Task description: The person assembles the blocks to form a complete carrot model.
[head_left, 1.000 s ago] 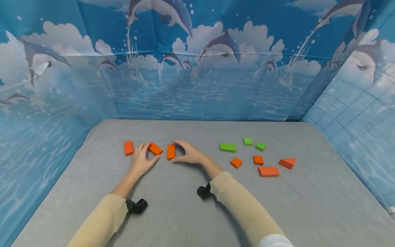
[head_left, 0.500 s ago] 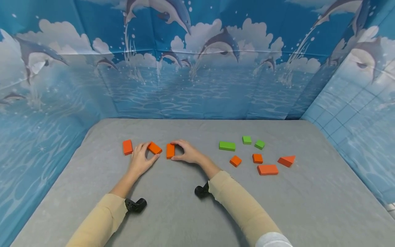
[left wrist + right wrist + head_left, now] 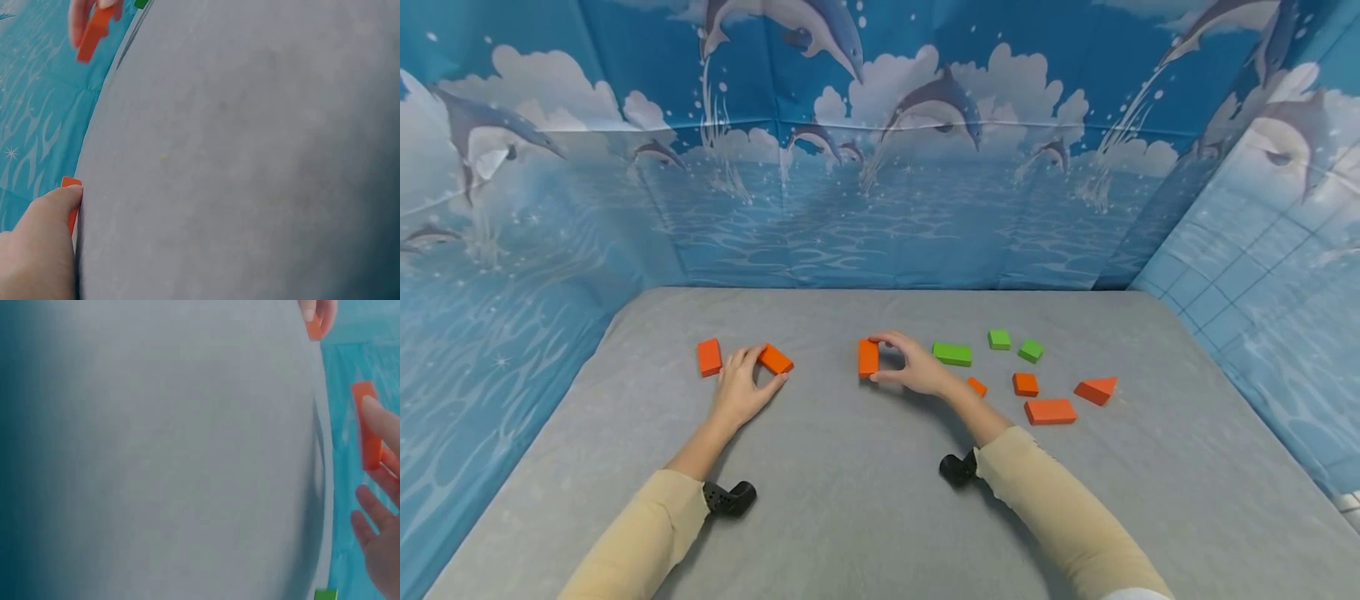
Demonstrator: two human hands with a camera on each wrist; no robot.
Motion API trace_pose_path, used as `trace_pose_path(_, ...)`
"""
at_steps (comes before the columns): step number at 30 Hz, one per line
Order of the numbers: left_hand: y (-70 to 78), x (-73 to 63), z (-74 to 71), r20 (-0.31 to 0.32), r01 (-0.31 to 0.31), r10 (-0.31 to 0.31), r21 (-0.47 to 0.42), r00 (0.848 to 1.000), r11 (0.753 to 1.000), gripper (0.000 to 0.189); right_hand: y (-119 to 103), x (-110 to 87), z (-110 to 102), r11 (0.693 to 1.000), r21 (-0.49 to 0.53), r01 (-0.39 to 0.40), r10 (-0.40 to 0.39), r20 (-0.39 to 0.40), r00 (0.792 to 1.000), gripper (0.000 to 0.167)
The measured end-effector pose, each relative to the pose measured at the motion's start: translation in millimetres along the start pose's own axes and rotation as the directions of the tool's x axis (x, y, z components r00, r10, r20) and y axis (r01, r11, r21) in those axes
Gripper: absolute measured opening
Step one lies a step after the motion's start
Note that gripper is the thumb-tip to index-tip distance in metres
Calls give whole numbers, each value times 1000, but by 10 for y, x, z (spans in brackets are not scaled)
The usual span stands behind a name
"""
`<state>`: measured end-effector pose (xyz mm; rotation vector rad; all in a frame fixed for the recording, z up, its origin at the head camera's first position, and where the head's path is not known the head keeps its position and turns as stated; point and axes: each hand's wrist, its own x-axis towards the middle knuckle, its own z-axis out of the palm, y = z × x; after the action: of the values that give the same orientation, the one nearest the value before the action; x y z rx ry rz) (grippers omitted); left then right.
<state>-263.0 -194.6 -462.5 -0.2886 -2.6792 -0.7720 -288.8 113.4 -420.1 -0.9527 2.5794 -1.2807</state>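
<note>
Near the back left of the grey table, my left hand pinches an orange rectangular block lying slantwise; its far end is partly under the fingers. Just left of that hand lies another orange rectangular block, untouched. My right hand holds a third orange rectangular block between thumb and fingertips, lengthwise away from me. The right wrist view shows this orange block lifted off the table, with the other fingers spread below it. The left wrist view shows the left thumb against its orange block.
Right of my right hand lie a long green block and two small green blocks. Nearer are a small orange block partly behind the forearm, another small one, a long orange block and an orange triangular block.
My right hand has lifted its orange block and carried it to the right, away from the left hand's block. The left hand has stayed in place.
</note>
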Motion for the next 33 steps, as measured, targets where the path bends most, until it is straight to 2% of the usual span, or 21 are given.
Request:
trace_pose_path(4, -5, -4, 6, -7, -2, 2, 1, 1000, 1000, 62, 89, -176, -61, 999, -28, -21, 20, -19, 1000, 61)
trace_pose_path(13, 14, -4, 3, -5, 4, -4, 2, 1000, 1000, 62, 170, -414, -100, 997, 16, -71, 72, -66, 995, 62)
trace_pose_path(19, 14, 4, 10, -1, 2, -2, 13, 1000, 1000, 63, 200, -458, -112, 996, 4, -93, 93, -86, 992, 63)
trace_pose_path(26, 12, 9, 9, -9, 2, -2, 0, 1000, 1000, 62, 214, -461, -126, 990, -34, -139, 138, -50, 989, 62)
trace_pose_path(33, 26, 30, -20, 7, 22, -22, -70, 1000, 997, 63, 247, -454, -101, 988, -36, -148, 146, -52, 988, 64)
